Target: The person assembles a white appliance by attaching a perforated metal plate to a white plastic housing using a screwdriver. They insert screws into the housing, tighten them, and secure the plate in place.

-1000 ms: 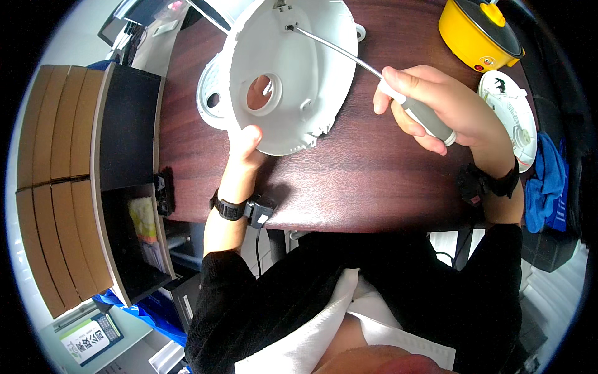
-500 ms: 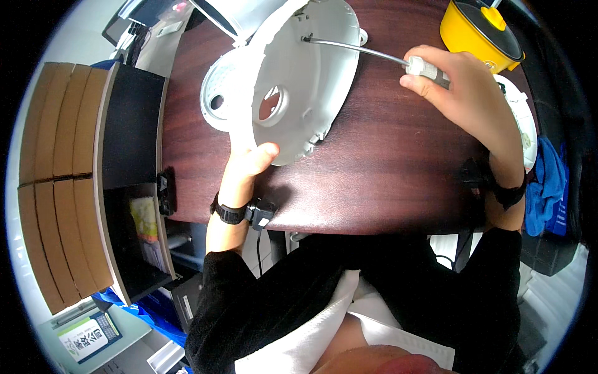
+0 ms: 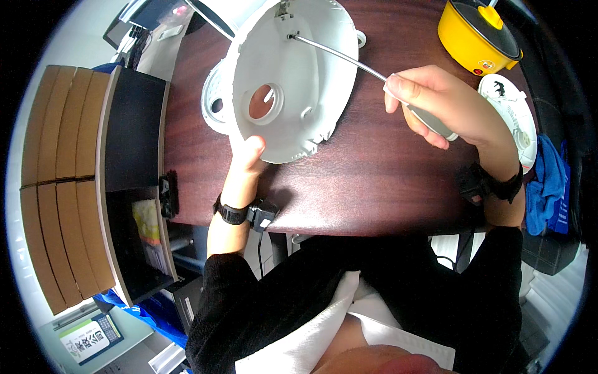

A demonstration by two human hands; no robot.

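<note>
My left hand [image 3: 250,153] is closed on the near edge of a white plastic housing [image 3: 324,87], its thumb over the rim. The housing is tilted on its side, so its hollow inside with a round hole shows. My right hand [image 3: 451,103] is wrapped round the pale grey handle of a screwdriver [image 3: 339,55]. Its long metal shaft runs leftward into the housing, and the tip meets a small dark spot on the inner wall. Whether a screw sits there cannot be made out. A perforated white round part [image 3: 215,93] stands out behind the housing's left side.
A yellow electric pot [image 3: 470,47] with a dark lid stands at the back right of the brown table [image 3: 386,181]. Near it lie a white round cover [image 3: 526,121] and a blue cloth [image 3: 543,187]. Cardboard boxes [image 3: 53,243] and a dark shelf [image 3: 134,124] are at the left.
The housing has tipped a little, showing more of its inside. My right hand has turned and shifted its fingers on the screwdriver handle, which now points lower. The shaft has moved slightly left.
</note>
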